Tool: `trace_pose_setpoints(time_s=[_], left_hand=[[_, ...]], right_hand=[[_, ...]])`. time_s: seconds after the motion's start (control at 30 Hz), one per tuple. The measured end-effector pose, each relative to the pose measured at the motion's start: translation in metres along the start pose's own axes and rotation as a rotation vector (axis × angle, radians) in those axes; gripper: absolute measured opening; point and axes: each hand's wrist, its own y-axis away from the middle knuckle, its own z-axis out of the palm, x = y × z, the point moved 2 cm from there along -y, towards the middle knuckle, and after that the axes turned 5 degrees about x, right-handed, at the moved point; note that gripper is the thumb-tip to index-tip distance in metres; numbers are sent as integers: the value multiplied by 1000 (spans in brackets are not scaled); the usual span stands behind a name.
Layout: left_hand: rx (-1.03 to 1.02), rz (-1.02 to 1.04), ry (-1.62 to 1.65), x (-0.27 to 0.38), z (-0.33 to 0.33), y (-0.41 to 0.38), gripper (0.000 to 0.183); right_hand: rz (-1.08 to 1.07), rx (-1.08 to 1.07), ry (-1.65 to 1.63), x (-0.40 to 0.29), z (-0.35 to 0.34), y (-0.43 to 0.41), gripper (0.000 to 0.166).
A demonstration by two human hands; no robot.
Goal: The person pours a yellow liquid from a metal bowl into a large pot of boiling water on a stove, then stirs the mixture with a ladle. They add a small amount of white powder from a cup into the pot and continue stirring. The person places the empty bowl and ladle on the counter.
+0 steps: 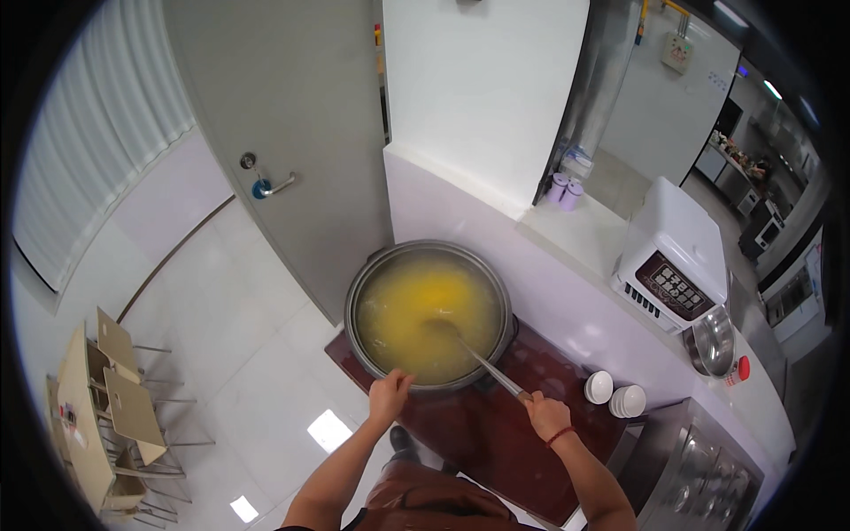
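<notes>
A large round metal pot (350,302) full of yellowish, cloudy liquid stands at the end of a dark red tabletop (524,458). My right hand (550,418), with a red bracelet at the wrist, is closed around the handle of a long metal ladle (491,368). The ladle's head is dipped in the liquid near the pot's middle, dimly visible. At the pot's near rim is my left hand (390,397), its fingers bunched together; whether they pinch the rim or something small cannot be told.
Stacked white bowls (626,401) stand right of the ladle. A white chopstick dispenser (687,245), a steel basin (714,342) and a red-lidded jar (738,372) are on the ledge. A grey door (285,99) lies beyond the pot. Chairs (136,411) and a table are at left.
</notes>
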Motion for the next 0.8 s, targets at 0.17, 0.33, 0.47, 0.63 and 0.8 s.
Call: trace_pose_setpoints(time_s=[0.17, 0.33, 0.47, 0.63, 0.8], left_hand=[[300, 520, -179, -28, 23, -51, 12], [68, 292, -128, -37, 8, -77, 8], [-71, 331, -205, -63, -28, -91, 13], [110, 510, 31, -117, -86, -91, 22], [-85, 85, 59, -184, -144, -67, 16]], right_hand=[[63, 113, 90, -19, 0, -2, 24], [196, 168, 169, -44, 10, -17, 26], [295, 132, 180, -76, 26, -50, 27], [286, 87, 28, -120, 46, -95, 26], [226, 30, -14, -164, 53, -134, 34]])
